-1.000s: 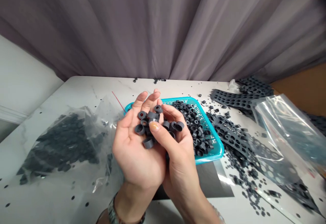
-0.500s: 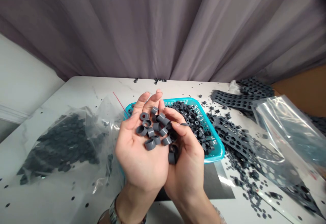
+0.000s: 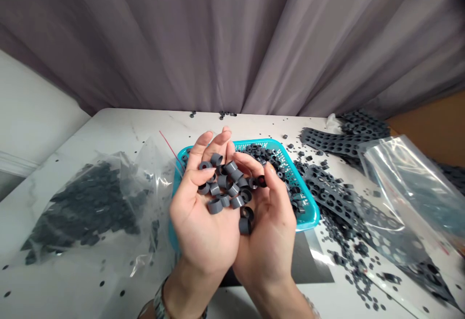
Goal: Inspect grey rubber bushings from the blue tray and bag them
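Cupped together palms up, my left hand [image 3: 205, 224] and my right hand [image 3: 271, 229] hold a small heap of short dark grey hollow caps [image 3: 223, 182]. My left thumb lies over the heap from the left; the right thumb stands upright beside it. Most of the caps rest on the left palm and fingers, and a couple sit where the palms meet. Behind and under the hands is a turquoise plastic basket [image 3: 313, 218] with many similar dark pieces in it. The hands hide its middle and front.
A clear bag [image 3: 98, 207] full of dark pieces lies at left. Perforated dark sheets [image 3: 327, 141], loose bits [image 3: 359, 249] and a flat clear bag [image 3: 410, 178] cover the right. A dark flat sheet [image 3: 308, 261] lies under the basket. A grey curtain [image 3: 218, 43] hangs behind.
My left thumb has moved inward over the caps. The right thumb has lifted, uncovering another cap at the right of the heap. Some caps have shifted slightly.
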### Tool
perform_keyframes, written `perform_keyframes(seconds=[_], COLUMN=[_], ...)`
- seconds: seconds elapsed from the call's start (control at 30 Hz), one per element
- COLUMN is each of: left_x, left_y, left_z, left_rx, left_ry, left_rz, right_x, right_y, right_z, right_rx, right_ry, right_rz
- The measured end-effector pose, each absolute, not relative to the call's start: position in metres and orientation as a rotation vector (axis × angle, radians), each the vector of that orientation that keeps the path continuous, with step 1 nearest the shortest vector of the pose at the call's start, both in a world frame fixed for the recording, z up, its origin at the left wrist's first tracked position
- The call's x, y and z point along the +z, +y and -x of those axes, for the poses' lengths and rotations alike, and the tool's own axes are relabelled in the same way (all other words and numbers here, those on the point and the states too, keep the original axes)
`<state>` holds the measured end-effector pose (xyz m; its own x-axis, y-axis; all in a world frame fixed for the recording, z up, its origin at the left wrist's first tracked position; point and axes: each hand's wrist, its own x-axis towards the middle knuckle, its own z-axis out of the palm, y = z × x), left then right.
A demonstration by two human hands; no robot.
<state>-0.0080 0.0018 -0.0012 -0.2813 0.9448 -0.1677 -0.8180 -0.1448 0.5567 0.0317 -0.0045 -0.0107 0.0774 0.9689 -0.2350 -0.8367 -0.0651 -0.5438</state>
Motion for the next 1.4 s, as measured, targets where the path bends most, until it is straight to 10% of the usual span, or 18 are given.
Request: perform_keyframes(seconds=[1.4], left_x=[0.0026], left_y=[0.0045], left_z=[0.0085], left_rx=[1.745], left_ry=[0.689], left_rz=[-0.119], right_x=[-0.0132], right_y=[-0.0118], right_z=[-0.032], right_rx=[1.462], right_ry=[-0.376], right_rz=[0.684])
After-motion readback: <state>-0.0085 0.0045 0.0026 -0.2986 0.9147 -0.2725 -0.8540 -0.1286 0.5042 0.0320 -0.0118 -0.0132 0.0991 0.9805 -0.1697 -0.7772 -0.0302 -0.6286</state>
